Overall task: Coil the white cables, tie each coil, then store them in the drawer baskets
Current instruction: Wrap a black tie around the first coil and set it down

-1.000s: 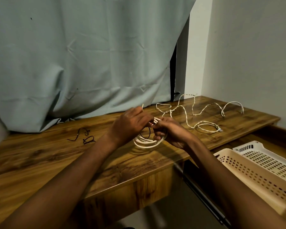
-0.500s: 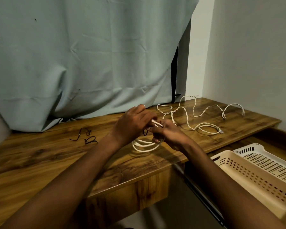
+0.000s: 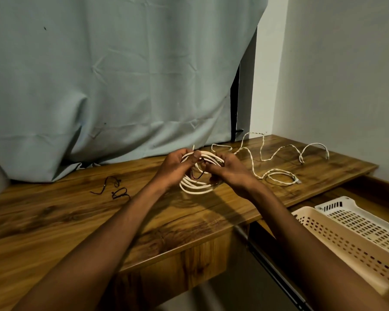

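Note:
A coiled white cable [image 3: 197, 186] hangs just above the wooden desk [image 3: 54, 221], held upright between both hands. My left hand [image 3: 177, 167] grips the coil's top left with thumb and fingers. My right hand [image 3: 230, 170] holds its top right, fingers curled round the strands. A thin dark tie [image 3: 197, 175] dangles inside the coil between my hands. A second white cable [image 3: 276, 158] lies loose and uncoiled on the desk's right part. Two more dark ties [image 3: 116, 188] lie on the desk to the left.
A pale curtain [image 3: 110, 86] hangs behind the desk. At the lower right, an open drawer holds a beige basket [image 3: 344, 250] and a white basket [image 3: 368, 221] side by side. A grey wall closes the right side.
The coil has been lifted and turned more upright between my hands. Both hands rose slightly, and the dark tie now hangs inside the loop.

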